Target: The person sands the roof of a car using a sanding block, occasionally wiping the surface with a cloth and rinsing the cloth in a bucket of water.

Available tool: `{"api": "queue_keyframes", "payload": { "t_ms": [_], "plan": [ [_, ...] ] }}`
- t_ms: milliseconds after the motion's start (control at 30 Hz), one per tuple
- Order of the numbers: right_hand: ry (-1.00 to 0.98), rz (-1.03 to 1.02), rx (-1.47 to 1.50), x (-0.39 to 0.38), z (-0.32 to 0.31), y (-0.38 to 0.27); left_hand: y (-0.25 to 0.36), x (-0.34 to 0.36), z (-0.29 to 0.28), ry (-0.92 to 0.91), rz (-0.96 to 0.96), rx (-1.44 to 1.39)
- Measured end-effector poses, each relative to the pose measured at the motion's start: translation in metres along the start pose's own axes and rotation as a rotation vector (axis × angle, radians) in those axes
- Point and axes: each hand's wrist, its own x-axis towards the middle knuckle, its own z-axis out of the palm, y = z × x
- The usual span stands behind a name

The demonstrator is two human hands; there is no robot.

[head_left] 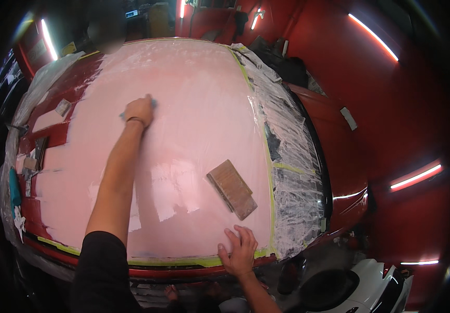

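A car roof (204, 125) coated in pale pink filler spreads out in front of me, with a wet, shiny patch near its middle. My left hand (140, 111) reaches far across it, fingers closed over a flat blue-grey thing. Only the edges of that thing show, so its kind is unclear. At the near edge my right hand (239, 250) rests with its fingers spread, close to the yellow masking tape (204, 260). Just beyond it lies a brown sanding block (230, 188), touched by neither hand.
Bare red paint (81, 78) borders the filler on the left, where several small blocks and a teal bottle (15, 188) lie. Clear plastic sheeting (298, 203) covers the right side. A white car (376, 284) stands at lower right, beside a red wall (417, 104).
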Motion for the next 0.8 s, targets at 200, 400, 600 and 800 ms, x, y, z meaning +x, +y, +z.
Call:
{"api": "queue_keyframes", "payload": {
  "t_ms": [200, 400, 600, 800],
  "plan": [
    [0.023, 0.007, -0.003, -0.006, 0.002, 0.003, 0.098, -0.070, -0.012, -0.148, 0.225, -0.067],
    [0.074, 0.014, 0.013, -0.008, 0.002, 0.002, 0.041, -0.191, -0.029, 0.023, 0.246, -0.270],
    [0.110, 0.068, 0.066, 0.006, 0.000, 0.011, -0.054, -0.274, -0.040, 0.266, 0.016, -0.203],
    [0.212, 0.041, -0.048, 0.131, -0.005, -0.007, -0.079, -0.226, -0.029, 0.235, 0.174, -0.249]
  ]
}}
